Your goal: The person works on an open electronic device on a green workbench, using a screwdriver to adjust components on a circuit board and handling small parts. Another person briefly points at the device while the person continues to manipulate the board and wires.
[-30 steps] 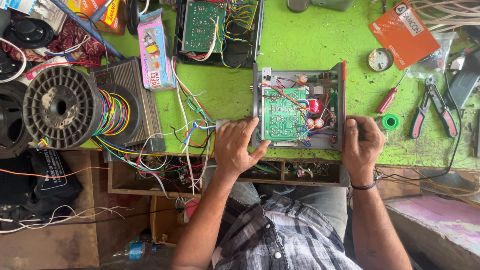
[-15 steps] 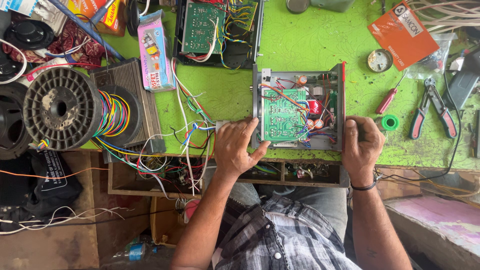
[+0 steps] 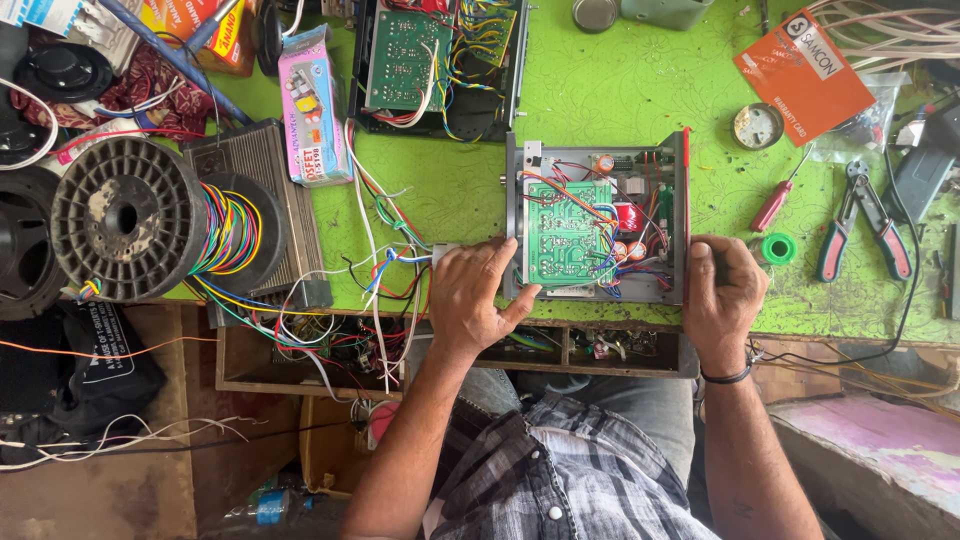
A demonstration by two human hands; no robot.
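An open grey metal chassis point(image 3: 520, 190) lies on the green table point(image 3: 600, 90) with a green circuit board point(image 3: 565, 235) and coloured wires inside. My left hand point(image 3: 475, 295) grips the chassis at its near left corner, thumb against the front wall. My right hand point(image 3: 722, 290) holds the near right corner, fingers curled around the side wall. Both hands rest at the table's front edge.
A second open chassis point(image 3: 440, 60) sits behind. A black spool of multicoloured wire point(image 3: 140, 220) lies at left over a ribbed black heat sink point(image 3: 260, 170). A red screwdriver point(image 3: 775, 200), green solder roll point(image 3: 778, 248) and red-handled pliers point(image 3: 865, 230) lie right. An open drawer point(image 3: 300, 350) holds tangled wires.
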